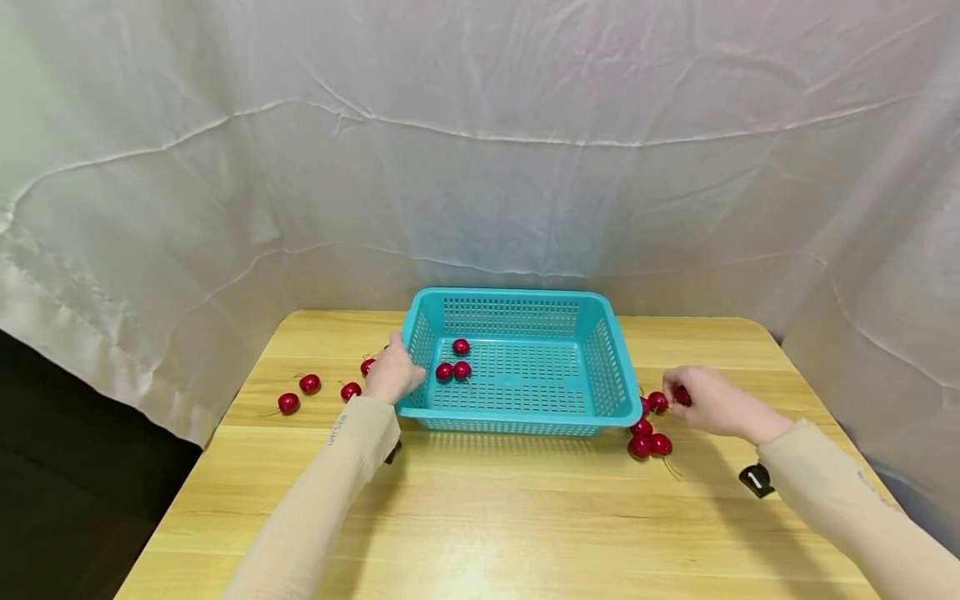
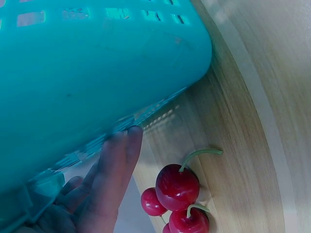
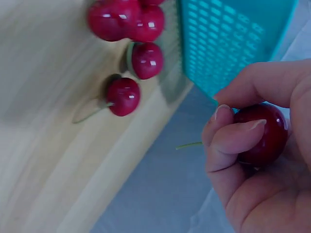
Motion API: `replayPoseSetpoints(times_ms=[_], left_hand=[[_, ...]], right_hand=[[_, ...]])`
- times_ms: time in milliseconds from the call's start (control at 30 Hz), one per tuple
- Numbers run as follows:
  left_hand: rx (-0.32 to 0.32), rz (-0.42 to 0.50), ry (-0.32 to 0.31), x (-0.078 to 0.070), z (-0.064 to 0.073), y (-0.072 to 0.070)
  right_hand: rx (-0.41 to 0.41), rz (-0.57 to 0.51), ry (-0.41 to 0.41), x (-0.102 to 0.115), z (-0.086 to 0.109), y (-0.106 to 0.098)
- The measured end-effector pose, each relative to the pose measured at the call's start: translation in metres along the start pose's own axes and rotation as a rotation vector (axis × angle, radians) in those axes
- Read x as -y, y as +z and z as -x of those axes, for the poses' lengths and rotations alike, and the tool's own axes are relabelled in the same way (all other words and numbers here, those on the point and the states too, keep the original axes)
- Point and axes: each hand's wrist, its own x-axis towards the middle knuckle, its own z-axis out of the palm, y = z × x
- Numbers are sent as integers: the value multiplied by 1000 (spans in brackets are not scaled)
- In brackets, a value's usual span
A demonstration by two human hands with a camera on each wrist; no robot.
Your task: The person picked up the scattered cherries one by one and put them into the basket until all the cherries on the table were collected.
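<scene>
A turquoise plastic basket [image 1: 517, 421] stands on the wooden table with 3 red cherries [image 1: 453, 367] inside, toward its left. At the basket's left rim, my left hand [image 1: 392, 371] holds on, its thumb over the edge and its fingers along the outer wall. In the left wrist view, those fingers [image 2: 114, 170] lie against the perforated side. To the right of the basket, my right hand [image 1: 708, 402] grips a single cherry [image 3: 265, 136] in curled fingers, its green stem sticking out. Several more cherries [image 1: 640, 447] cluster between that hand and the basket.
On the left of the table [image 1: 480, 517] lie several loose cherries [image 1: 288, 403], some partly behind my left hand. White cloth [image 1: 525, 183] hangs behind and at both sides. A black device [image 1: 756, 480] is on the right wrist.
</scene>
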Motion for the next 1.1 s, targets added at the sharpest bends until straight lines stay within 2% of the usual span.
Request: replayPoseSetpoints(times_ms=[333,500,833,1100], left_hand=[[-12,-11,-6,0,1,1],[-12,-10,-9,-1,2,1],[-13,-9,-20,0,0,2],[-22,-16,-24,-1,-2,3]], right_hand=[[-44,8,-14,20,-17,-15],[-82,32,-45,30,-29,-13],[-150,-27,-81,55,-60,-11],[-135,-48,-130,74,-87,-13]])
